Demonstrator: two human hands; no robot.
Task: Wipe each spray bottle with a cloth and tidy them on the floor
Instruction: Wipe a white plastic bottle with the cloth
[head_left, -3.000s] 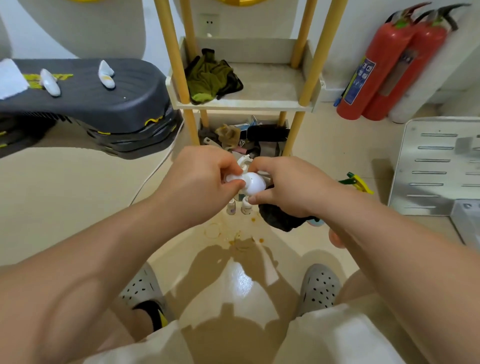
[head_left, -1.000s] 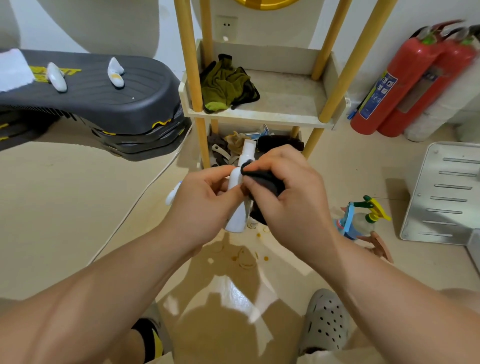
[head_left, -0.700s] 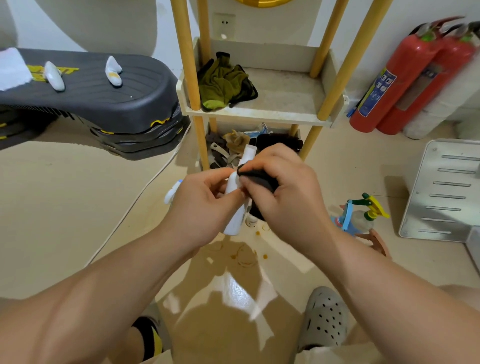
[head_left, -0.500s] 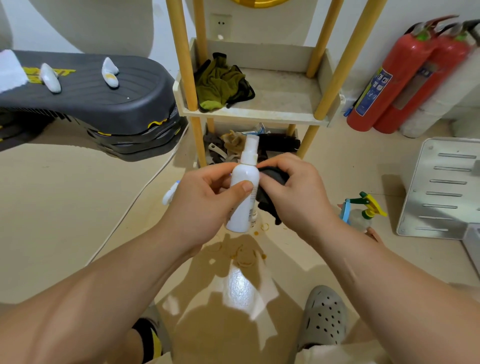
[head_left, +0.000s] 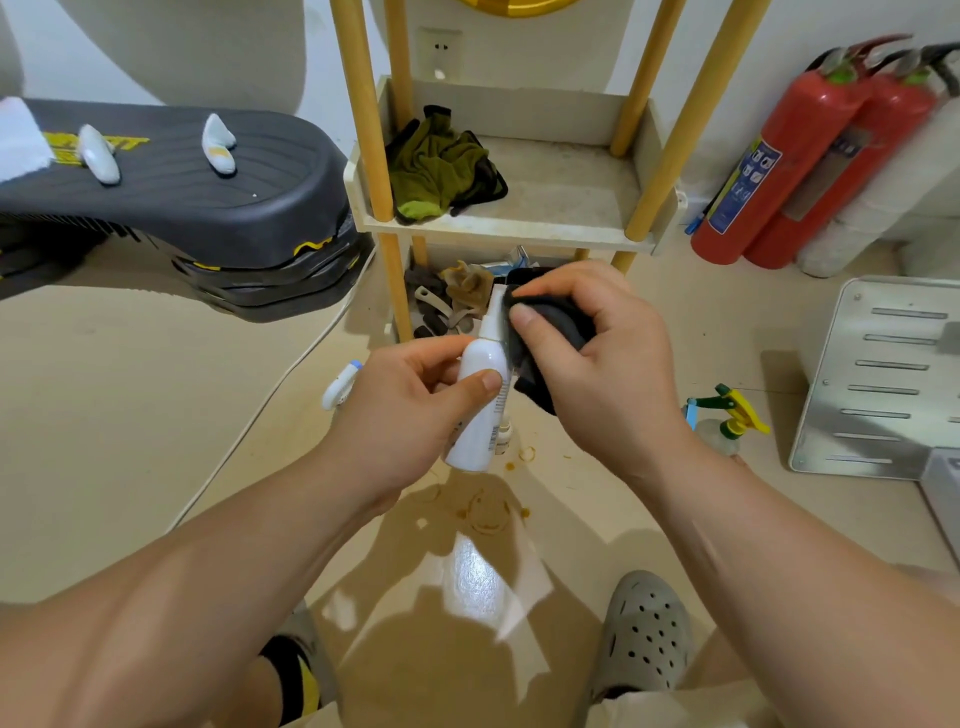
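Since half a second ago, the black cloth (head_left: 561, 323) has been lifted by the right hand (head_left: 608, 364) from beside the body of the white spray bottle (head_left: 479, 415) up to its neck, so that the nozzle top is now partly covered.

In the head view, the bottle is held in the air above the floor (head_left: 156, 415), slightly tilted. It is gripped by the left hand (head_left: 410, 400), with the thumb pressed on its front and the fingers curled behind. The cloth is bunched in the right hand, pinched between thumb and curled fingers and pressed against the bottle's neck.

A trigger sprayer (head_left: 727, 415) with a green and yellow head is seen on the floor to the right. A small white bottle (head_left: 340, 385) with a blue cap lies to the left of the hands. Behind them, a green rag (head_left: 441, 166) is left on a wooden rack (head_left: 519, 224).
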